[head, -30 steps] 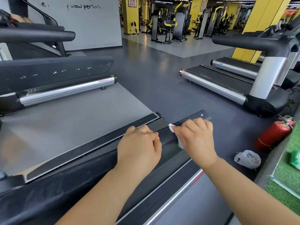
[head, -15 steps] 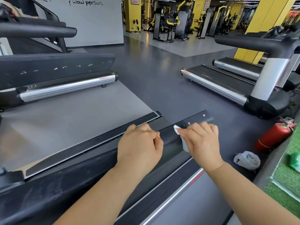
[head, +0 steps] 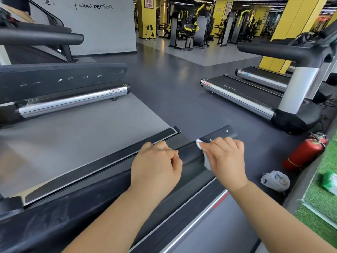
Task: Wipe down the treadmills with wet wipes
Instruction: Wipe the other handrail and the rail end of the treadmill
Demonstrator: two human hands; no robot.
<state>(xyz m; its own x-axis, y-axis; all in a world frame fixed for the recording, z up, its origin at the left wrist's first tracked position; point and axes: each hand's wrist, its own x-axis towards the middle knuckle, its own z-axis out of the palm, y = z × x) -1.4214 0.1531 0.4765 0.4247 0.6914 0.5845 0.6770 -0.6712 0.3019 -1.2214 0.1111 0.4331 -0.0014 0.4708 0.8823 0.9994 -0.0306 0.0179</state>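
1. The step in hand is wiping the black side rail (head: 189,154) of the near treadmill.
2. The wet wipe (head: 206,161) lies on the rail, close to the rail's far end. One white corner pokes out past the fingertips.
3. The right hand (head: 226,157) is on top of the wipe. Its fingers lie side by side and press the wipe flat on the rail. The thumb is hidden, so I cannot tell if it pinches the wipe too.
4. The left hand (head: 156,165) rests on the rail, just on the near side of the wipe. Its fingers are curled in, and I see nothing in them.
5. I think most of this rail is done near the hands, and only the short bit at the rail's far end, by the two small screws, is left.
6. The next move needs a firm push of the wipe along the rail to its tip, with the wipe kept flat so it does not bunch up.
7. On the floor to the right of the rail sit a grey bag (head: 275,180) and a red fire extinguisher (head: 304,154).
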